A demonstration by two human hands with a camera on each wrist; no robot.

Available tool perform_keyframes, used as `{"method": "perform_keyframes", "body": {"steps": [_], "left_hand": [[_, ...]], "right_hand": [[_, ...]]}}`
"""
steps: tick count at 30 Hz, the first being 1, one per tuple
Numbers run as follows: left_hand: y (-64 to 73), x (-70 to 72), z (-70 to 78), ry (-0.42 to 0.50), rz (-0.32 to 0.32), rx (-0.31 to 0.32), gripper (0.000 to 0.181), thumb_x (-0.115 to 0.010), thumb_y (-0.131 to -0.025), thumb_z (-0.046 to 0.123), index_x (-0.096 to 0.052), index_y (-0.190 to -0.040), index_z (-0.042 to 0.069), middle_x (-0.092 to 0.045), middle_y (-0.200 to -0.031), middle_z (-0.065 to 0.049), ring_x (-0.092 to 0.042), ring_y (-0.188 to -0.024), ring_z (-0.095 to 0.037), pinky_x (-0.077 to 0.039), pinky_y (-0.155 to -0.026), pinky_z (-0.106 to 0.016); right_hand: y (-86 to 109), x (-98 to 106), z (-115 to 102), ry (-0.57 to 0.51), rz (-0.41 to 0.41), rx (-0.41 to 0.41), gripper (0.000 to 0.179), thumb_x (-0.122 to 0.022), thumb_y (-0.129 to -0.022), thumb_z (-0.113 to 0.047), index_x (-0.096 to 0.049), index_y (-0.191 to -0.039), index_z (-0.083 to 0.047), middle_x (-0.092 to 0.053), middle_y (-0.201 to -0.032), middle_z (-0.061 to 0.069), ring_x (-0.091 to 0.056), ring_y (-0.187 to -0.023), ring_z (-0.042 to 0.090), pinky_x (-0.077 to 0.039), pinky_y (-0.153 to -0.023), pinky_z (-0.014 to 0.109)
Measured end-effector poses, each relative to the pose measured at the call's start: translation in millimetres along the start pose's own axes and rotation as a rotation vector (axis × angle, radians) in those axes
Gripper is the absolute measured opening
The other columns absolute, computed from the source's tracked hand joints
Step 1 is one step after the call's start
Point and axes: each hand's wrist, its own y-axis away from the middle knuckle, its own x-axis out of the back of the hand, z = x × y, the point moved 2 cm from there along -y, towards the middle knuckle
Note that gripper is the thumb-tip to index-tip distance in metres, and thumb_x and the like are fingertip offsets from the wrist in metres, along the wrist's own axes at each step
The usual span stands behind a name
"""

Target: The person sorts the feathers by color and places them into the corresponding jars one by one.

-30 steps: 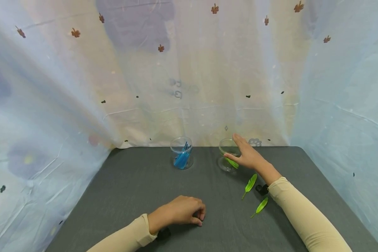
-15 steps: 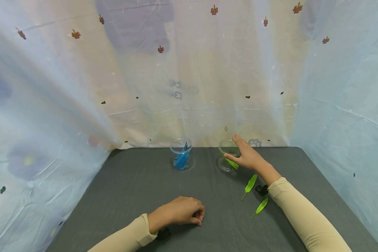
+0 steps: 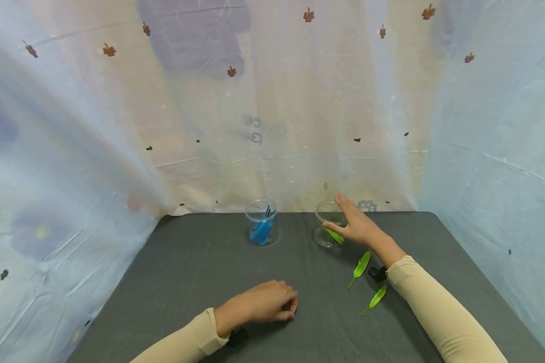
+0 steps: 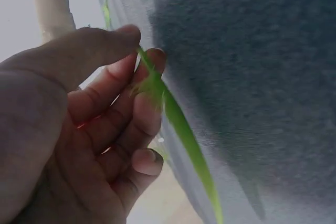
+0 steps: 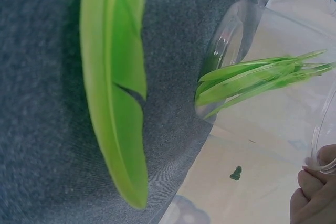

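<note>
In the left wrist view, my left hand (image 3: 267, 302) pinches a green feather (image 4: 184, 132) by its quill between thumb and forefinger, a little above the table. The head view hides that feather behind the hand. My right hand (image 3: 359, 224) holds a clear cup (image 3: 323, 237) near its rim, thumb on the near side and fingers along the far side. Several green feathers (image 5: 252, 80) lean inside this cup. Two loose green feathers, one farther (image 3: 361, 264) and one nearer (image 3: 377, 297), lie on the table by my right wrist.
A second clear cup (image 3: 251, 218) with several blue feathers (image 3: 262, 231) stands left of the first, near the back edge of the dark grey table (image 3: 200, 262). Patterned curtains (image 3: 290, 126) hang behind and at both sides.
My left hand has shifted very slightly to the right and turned a little. The right hand, both cups and the loose feathers stay where they were.
</note>
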Motion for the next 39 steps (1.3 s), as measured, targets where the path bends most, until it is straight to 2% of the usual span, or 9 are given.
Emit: {"method": "perform_keyframes", "body": {"steps": [3, 4, 7, 11, 15, 18, 22, 27, 39], "left_hand": [[-3.3, 2.4, 0.1, 0.029, 0.042, 0.000, 0.020, -0.077, -0.103, 0.026, -0.063, -0.088, 0.028, -0.057, -0.084, 0.021, -0.048, -0.075, 0.005, -0.050, -0.082, -0.017], [-4.2, 3.5, -0.2, 0.045, 0.055, 0.003, 0.020, -0.077, -0.103, 0.025, -0.063, -0.089, 0.028, -0.057, -0.085, 0.021, -0.050, -0.076, 0.005, -0.053, -0.089, -0.019], [-5.1, 7.6, -1.6, 0.111, 0.084, 0.022, 0.018, -0.077, -0.103, 0.022, -0.063, -0.092, 0.027, -0.059, -0.087, 0.021, -0.056, -0.079, 0.003, -0.055, -0.088, -0.020], [-5.3, 15.5, -6.4, 0.205, 0.140, 0.035, 0.015, -0.076, -0.103, 0.017, -0.064, -0.097, 0.024, -0.063, -0.092, 0.016, -0.057, -0.078, 0.003, -0.051, -0.071, -0.015], [-4.5, 23.4, -12.7, 0.290, 0.200, 0.037, 0.009, -0.074, -0.104, 0.012, -0.068, -0.103, 0.017, -0.069, -0.098, 0.008, -0.058, -0.080, 0.004, -0.054, -0.073, -0.017], [-3.8, 25.9, -18.6, 0.341, 0.230, 0.046, 0.008, -0.074, -0.104, 0.009, -0.070, -0.110, 0.013, -0.070, -0.101, 0.008, -0.060, -0.083, 0.004, -0.057, -0.075, -0.020], [-2.9, 29.0, -25.6, 0.367, 0.274, 0.054, 0.010, -0.072, -0.105, 0.011, -0.071, -0.114, 0.011, -0.070, -0.102, 0.010, -0.062, -0.086, 0.003, -0.057, -0.075, -0.019], [-1.2, 37.0, -32.6, 0.384, 0.341, 0.053, 0.010, -0.073, -0.104, 0.009, -0.071, -0.112, 0.016, -0.070, -0.102, 0.011, -0.064, -0.087, 0.001, -0.057, -0.076, -0.021], [-1.0, 58.9, -51.3, 0.447, 0.429, 0.122, 0.004, -0.066, -0.110, 0.019, -0.070, -0.112, 0.017, -0.072, -0.104, 0.005, -0.067, -0.091, -0.005, -0.058, -0.078, -0.028]], "right_hand": [[0.2, 1, 0, 0.006, 0.004, -0.003, 0.114, -0.062, -0.098, -0.074, -0.009, -0.173, -0.007, -0.007, -0.180, 0.017, -0.009, -0.164, 0.048, -0.016, -0.127, 0.072], [-0.1, 1, 0, 0.006, 0.006, -0.003, 0.114, -0.062, -0.098, -0.073, -0.009, -0.173, -0.007, -0.007, -0.180, 0.017, -0.009, -0.164, 0.048, -0.016, -0.127, 0.072], [-1.4, 2, 0, 0.004, 0.007, 0.003, 0.114, -0.062, -0.098, -0.073, -0.009, -0.173, -0.007, -0.006, -0.180, 0.017, -0.008, -0.164, 0.047, -0.017, -0.126, 0.072], [-2.7, 3, -1, -0.008, 0.014, 0.008, 0.114, -0.063, -0.098, -0.074, -0.009, -0.174, -0.008, -0.007, -0.180, 0.016, -0.008, -0.164, 0.046, -0.018, -0.126, 0.072], [-3.4, 3, -1, -0.008, 0.015, 0.010, 0.115, -0.062, -0.097, -0.075, -0.009, -0.174, -0.009, -0.007, -0.180, 0.016, -0.009, -0.164, 0.046, -0.018, -0.126, 0.072], [-2.5, 3, -2, -0.013, 0.012, 0.010, 0.115, -0.063, -0.097, -0.075, -0.009, -0.174, -0.008, -0.007, -0.180, 0.016, -0.009, -0.164, 0.046, -0.018, -0.126, 0.072], [-0.9, 2, -3, -0.010, 0.005, 0.005, 0.114, -0.063, -0.097, -0.074, -0.010, -0.174, -0.008, -0.007, -0.180, 0.016, -0.008, -0.164, 0.046, -0.018, -0.126, 0.072], [-0.9, 1, -2, 0.002, 0.002, -0.003, 0.113, -0.064, -0.098, -0.072, -0.010, -0.173, -0.007, -0.007, -0.180, 0.017, -0.009, -0.163, 0.048, -0.017, -0.126, 0.074], [0.0, -1, 0, -0.005, 0.002, 0.000, 0.114, -0.063, -0.097, -0.074, -0.010, -0.174, -0.008, -0.007, -0.180, 0.016, -0.008, -0.164, 0.047, -0.017, -0.126, 0.073]]}}
